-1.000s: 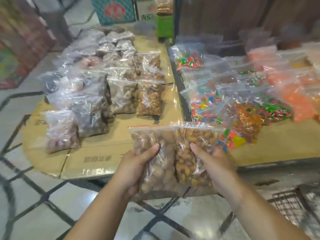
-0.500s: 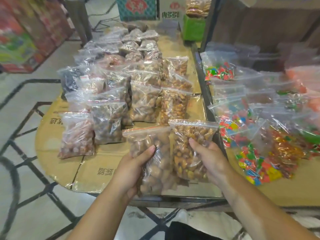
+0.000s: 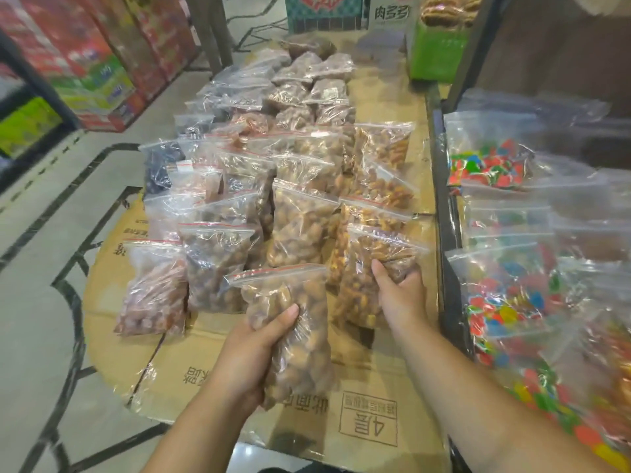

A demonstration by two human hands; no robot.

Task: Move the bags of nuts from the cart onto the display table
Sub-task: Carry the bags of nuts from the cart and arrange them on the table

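My left hand (image 3: 254, 349) grips a clear zip bag of pale brown nuts (image 3: 300, 322), held just above the cardboard-covered display table (image 3: 368, 414). My right hand (image 3: 399, 295) is closed on a second bag of golden nuts (image 3: 372, 264), which rests at the front of the right-hand row. Several more bags of nuts (image 3: 297, 223) lie in overlapping rows further back on the table. The cart is out of view.
A dark metal rail (image 3: 444, 233) borders the table on the right. Beyond it lie bags of colourful candy (image 3: 502, 295). A green box (image 3: 437, 52) stands at the far end. Stacked red and green cartons (image 3: 85, 63) line the tiled floor on the left.
Both hands moved forward over the table. The right-hand bag has come down onto the front of the right row; the left-hand bag has dropped lower toward the cardboard.
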